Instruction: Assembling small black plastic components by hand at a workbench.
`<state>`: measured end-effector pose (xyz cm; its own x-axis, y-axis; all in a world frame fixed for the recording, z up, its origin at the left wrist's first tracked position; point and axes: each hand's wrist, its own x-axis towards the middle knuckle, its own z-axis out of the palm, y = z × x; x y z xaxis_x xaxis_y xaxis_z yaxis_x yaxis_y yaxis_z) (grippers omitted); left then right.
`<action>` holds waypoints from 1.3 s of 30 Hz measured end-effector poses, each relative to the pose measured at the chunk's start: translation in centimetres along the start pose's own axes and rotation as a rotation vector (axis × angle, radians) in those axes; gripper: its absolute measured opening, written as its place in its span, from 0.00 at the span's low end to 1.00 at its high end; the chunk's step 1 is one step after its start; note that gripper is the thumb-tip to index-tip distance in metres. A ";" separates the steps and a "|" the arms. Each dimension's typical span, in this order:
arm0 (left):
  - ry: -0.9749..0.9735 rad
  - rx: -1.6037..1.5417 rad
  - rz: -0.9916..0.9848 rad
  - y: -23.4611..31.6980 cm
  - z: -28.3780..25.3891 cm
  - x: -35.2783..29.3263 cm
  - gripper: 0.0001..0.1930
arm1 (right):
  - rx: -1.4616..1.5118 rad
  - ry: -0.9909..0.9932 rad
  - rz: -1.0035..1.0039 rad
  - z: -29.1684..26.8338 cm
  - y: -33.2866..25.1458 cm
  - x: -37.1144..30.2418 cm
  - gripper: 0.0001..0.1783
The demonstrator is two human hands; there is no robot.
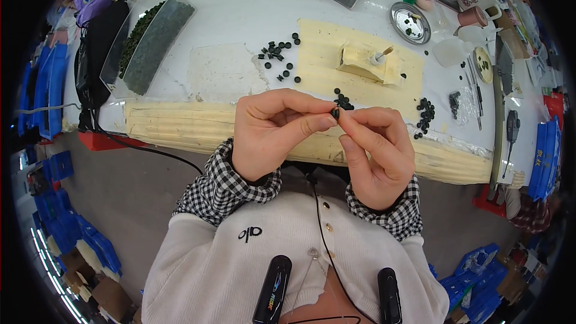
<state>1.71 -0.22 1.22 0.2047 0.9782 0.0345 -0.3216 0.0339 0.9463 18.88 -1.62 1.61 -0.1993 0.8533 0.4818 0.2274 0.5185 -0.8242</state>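
A small black wheel-like part (335,113) is pinched between my fingertips, just above the table's front edge. My left hand (267,132) grips it with thumb and forefinger from the left. From the right, my right hand (381,153) closes its thumb and fingers towards it, with fingertips touching its side. Just beyond my fingers, a small cluster of similar black parts (342,99) lies on the yellow mat (312,36). More black parts (273,51) are scattered farther left, and another group (425,117) lies to the right of my right hand.
A cream-coloured block with an upright pin (366,65) stands on the mat. Clear bins of dark pieces (153,39) stand at the left and far edge. A round metal dish (410,23), slender tools (476,93) and a pink cup (473,17) are at the right. A black cable (150,149) hangs left.
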 end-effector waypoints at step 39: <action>0.060 -0.058 0.033 -0.9 -0.1 0.3 0.08 | -0.514 0.134 -0.019 -3.6 3.6 6.2 0.06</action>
<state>2.00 0.03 0.33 0.1380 0.9894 0.0445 -0.3804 0.0115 0.9247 21.94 5.72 2.65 -0.0923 0.8257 0.5565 0.6697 0.4650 -0.5790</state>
